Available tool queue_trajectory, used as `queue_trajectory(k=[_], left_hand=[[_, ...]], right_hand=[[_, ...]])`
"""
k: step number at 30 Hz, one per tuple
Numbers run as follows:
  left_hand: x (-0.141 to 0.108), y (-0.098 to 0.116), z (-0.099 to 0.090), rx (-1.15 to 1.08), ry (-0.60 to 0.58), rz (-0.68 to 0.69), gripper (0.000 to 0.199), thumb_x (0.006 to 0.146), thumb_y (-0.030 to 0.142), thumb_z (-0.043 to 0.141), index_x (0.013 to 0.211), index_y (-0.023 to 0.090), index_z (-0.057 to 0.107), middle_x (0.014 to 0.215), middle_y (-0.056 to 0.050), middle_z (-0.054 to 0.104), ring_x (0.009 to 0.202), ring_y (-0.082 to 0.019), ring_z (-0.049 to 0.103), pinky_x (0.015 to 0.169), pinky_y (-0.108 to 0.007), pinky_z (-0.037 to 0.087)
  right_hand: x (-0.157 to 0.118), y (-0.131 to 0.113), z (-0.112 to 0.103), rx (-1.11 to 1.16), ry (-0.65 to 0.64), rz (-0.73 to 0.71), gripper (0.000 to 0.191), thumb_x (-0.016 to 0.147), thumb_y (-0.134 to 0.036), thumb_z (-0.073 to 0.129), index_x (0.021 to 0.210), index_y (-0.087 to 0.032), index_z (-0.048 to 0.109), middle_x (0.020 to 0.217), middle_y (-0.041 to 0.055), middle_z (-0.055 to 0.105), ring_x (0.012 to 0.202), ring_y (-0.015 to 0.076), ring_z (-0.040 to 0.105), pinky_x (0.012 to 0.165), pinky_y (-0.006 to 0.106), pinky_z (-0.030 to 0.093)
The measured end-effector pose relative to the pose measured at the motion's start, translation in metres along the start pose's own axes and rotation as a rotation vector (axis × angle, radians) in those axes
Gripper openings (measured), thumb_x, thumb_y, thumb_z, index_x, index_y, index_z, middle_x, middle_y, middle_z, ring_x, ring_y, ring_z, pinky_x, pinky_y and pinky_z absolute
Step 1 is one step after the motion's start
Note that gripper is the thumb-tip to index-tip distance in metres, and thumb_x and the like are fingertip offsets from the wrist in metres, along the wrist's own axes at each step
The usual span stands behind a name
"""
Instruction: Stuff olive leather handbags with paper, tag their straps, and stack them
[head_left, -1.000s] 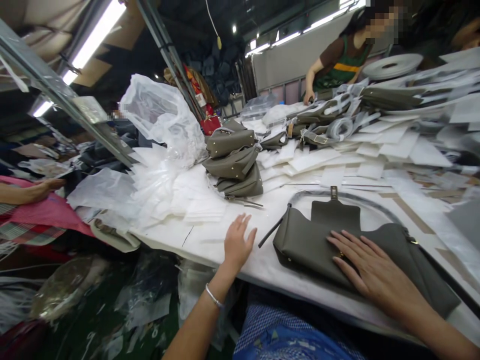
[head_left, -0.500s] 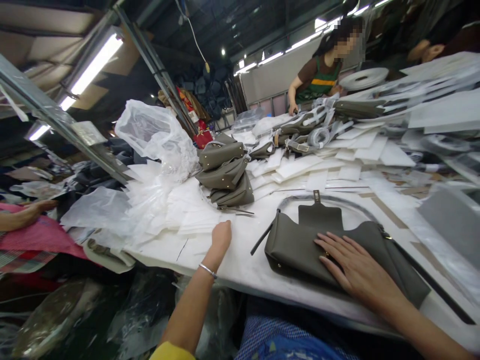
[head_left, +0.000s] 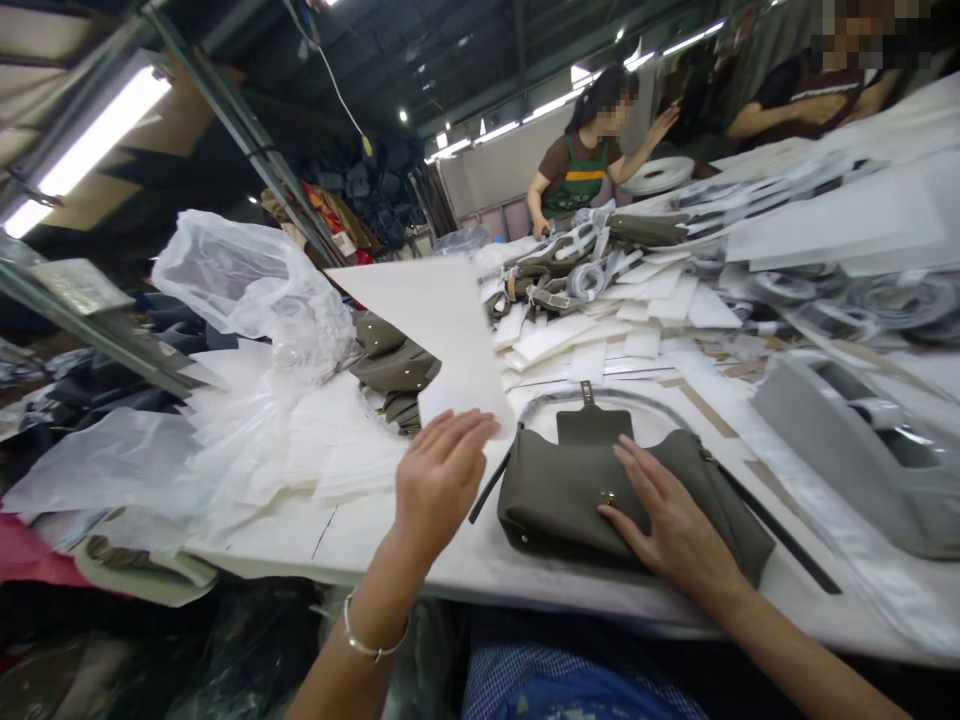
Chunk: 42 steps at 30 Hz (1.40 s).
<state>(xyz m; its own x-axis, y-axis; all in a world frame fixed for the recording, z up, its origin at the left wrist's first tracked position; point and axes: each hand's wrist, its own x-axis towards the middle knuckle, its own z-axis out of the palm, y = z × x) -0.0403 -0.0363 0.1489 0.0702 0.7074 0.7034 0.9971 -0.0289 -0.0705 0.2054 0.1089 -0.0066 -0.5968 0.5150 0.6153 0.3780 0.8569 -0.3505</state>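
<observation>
A white sheet stands raised over the table, its lower edge at the fingers of my left hand, which grips it. Behind the sheet, a stack of olive-grey bags is partly hidden. To the right, an olive-grey handbag lies on the white table with its flap turned up and its handle stretched out behind. My right hand rests on the front of this bag with fingers spread, beside a small metal clasp.
Thin white sheets and a crumpled plastic bag lie at left. Wrapped straps and bag parts are heaped at the back. A grey wrapped piece lies at right. Two people are across the table.
My left hand has risen from the table and now holds a white sheet. My right hand is still on the bag. The view has shifted, and one person across has raised a hand.
</observation>
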Motion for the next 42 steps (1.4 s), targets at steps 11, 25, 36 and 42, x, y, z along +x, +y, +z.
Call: queue_trajectory(k=[11,25,36,42], left_hand=[[-0.021,0.067,0.112,-0.232,-0.541,0.370,0.019,0.100,0.017,0.046,0.104,0.020,0.064,0.102,-0.002,0.071,0.100,-0.015,0.066,0.116,-0.043,0.036],[-0.057,0.052,0.102,-0.142,-0.123,0.539,0.049,0.096,0.018,0.057,0.143,0.030,0.047,0.154,-0.003,0.045,0.149,-0.023,0.027,0.125,-0.053,0.014],[-0.101,0.063,0.118,-0.168,-0.182,0.299,0.057,0.089,0.024,0.062,0.144,0.033,0.047,0.163,-0.010,0.024,0.151,-0.037,0.016,0.118,-0.063,0.026],[-0.097,0.075,0.109,-0.113,-0.241,0.309,0.039,0.096,0.020,0.052,0.135,0.025,0.056,0.152,-0.008,0.047,0.146,-0.029,0.033,0.121,-0.067,0.004]], right_hand=[[-0.030,-0.005,0.004,-0.271,0.237,-0.085,0.086,0.088,-0.009,0.064,0.156,-0.040,0.021,0.160,0.0065,0.034,0.142,0.0342,0.039,0.116,0.064,0.029],[-0.010,-0.011,-0.035,-0.327,-0.017,-0.019,0.033,0.096,-0.011,0.048,0.115,-0.027,0.068,0.121,-0.0008,0.072,0.123,0.0264,0.059,0.118,0.058,0.024],[0.013,-0.016,-0.038,-0.522,-0.173,0.186,0.017,0.094,-0.020,0.047,0.091,-0.019,0.064,0.086,0.0072,0.072,0.083,0.0230,0.064,0.066,0.033,0.039],[0.032,-0.009,-0.048,-0.596,-0.197,0.200,0.020,0.093,-0.024,0.047,0.079,-0.020,0.061,0.076,0.0054,0.068,0.069,0.0203,0.062,0.057,0.033,0.036]])
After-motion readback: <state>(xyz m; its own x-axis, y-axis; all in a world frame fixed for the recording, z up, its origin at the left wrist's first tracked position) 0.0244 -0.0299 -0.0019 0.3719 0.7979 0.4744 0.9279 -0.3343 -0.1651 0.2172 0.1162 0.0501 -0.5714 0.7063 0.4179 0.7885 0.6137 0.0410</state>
